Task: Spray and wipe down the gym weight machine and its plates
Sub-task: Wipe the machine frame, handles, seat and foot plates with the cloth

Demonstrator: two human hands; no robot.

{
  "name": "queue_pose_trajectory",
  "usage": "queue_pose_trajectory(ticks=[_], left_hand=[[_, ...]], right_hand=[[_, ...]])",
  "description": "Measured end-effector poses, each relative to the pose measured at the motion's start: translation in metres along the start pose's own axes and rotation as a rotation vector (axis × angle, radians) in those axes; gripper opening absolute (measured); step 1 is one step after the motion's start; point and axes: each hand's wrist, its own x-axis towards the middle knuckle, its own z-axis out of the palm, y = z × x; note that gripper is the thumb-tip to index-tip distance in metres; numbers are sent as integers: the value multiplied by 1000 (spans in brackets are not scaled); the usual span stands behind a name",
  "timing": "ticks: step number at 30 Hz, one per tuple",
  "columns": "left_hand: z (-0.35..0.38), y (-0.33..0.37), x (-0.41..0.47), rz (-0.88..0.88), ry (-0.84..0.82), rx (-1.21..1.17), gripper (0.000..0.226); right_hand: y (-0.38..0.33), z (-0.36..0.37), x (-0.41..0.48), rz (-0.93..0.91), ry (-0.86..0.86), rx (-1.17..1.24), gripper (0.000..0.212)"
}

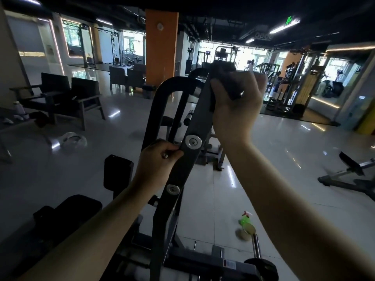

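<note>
A black weight machine fills the middle, its flat lever arm (199, 114) running up from bottom centre with two silver pivot bolts. My left hand (157, 161) grips the edge of that arm beside the upper bolt. My right hand (236, 106) grips a dark cloth (225, 76) and presses it onto the top of the arm. A green spray bottle (246, 221) with a pink nozzle lies on the tiled floor at lower right. A black weight plate (261, 267) sits on a chrome peg at the bottom.
The machine's black pads (117, 171) are at lower left. Dark armchairs (67, 92) stand at left, an orange pillar (161, 47) behind. A bench (349, 171) stands at right. More gym machines (290, 86) fill the far right.
</note>
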Motion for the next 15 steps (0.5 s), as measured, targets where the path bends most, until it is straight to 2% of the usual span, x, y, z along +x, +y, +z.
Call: queue_pose_trajectory(ticks=[3, 5, 7, 9, 12, 15], left_hand=[[0, -5, -3, 112, 3, 62, 13], [-1, -7, -3, 105, -8, 53, 11], [-1, -5, -3, 88, -20, 25, 8], [-2, -3, 0, 103, -22, 27, 5], [-1, -1, 3, 81, -23, 38, 7], [-1, -1, 3, 96, -19, 71, 11]], right_hand=[[17, -6, -35, 11, -93, -51, 20], [27, -12, -79, 111, -227, -55, 22], [30, -16, -92, 155, -270, -53, 22], [24, -12, -66, 69, -230, -92, 21], [1, -3, -5, -169, -121, -232, 19], [-14, 8, 32, -236, -233, -274, 19]])
